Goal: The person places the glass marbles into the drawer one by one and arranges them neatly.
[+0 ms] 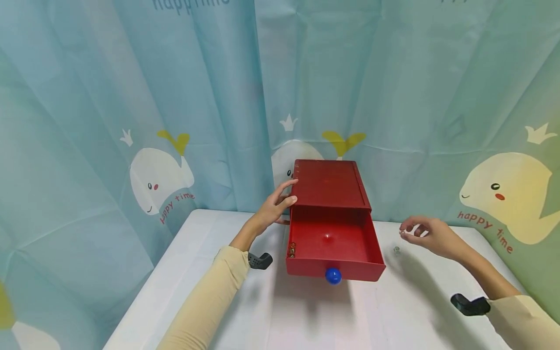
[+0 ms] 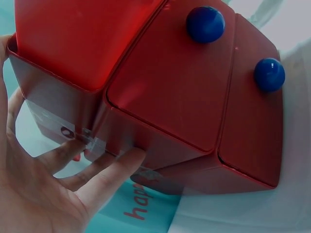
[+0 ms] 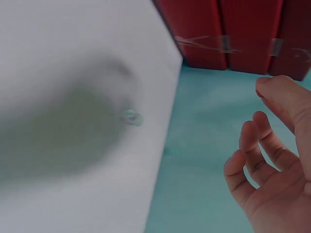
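A red drawer cabinet [image 1: 330, 184] stands on the table with its top drawer [image 1: 332, 238] pulled out. A blue ball knob [image 1: 333, 276] is on the drawer's front. Several small brownish-green pieces [image 1: 292, 250] lie in the drawer's front left corner. My left hand [image 1: 273, 209] presses on the cabinet's left side, fingers spread along it and reaching the top edge. Right of the drawer, my right hand [image 1: 426, 236] is raised, thumb and forefinger pinching a tiny pale thing, too small to identify. Below its fingertips a small clear glass-like piece [image 1: 396, 251] sits on the table.
Two lower drawers with blue knobs [image 2: 269, 75] are closed beneath the top one. Clear tape [image 2: 95, 143] runs down the cabinet's side. Behind the white table [image 1: 197, 253] hangs a blue-green curtain [image 1: 218, 97] printed with whales.
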The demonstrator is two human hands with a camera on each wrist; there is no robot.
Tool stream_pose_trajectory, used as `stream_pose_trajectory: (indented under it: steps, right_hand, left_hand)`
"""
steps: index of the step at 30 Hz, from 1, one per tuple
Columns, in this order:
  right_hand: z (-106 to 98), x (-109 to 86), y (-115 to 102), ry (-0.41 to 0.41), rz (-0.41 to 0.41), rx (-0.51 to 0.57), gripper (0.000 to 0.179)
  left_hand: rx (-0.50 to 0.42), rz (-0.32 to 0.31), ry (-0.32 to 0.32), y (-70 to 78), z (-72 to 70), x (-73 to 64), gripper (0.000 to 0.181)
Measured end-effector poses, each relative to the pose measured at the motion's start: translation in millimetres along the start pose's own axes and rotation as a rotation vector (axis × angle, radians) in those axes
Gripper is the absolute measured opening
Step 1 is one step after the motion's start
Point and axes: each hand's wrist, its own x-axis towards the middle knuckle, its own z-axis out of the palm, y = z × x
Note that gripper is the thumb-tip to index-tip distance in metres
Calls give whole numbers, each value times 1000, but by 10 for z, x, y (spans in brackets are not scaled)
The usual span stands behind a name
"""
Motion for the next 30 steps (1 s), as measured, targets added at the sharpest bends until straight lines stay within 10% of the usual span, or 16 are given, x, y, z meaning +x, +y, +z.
stream_pose_trajectory:
  steps: [30]
  right_hand:
    - [-577,201,-405,97,-62,-5,16]
  left_hand:
    - [7,14,4,-14,-5,1,59]
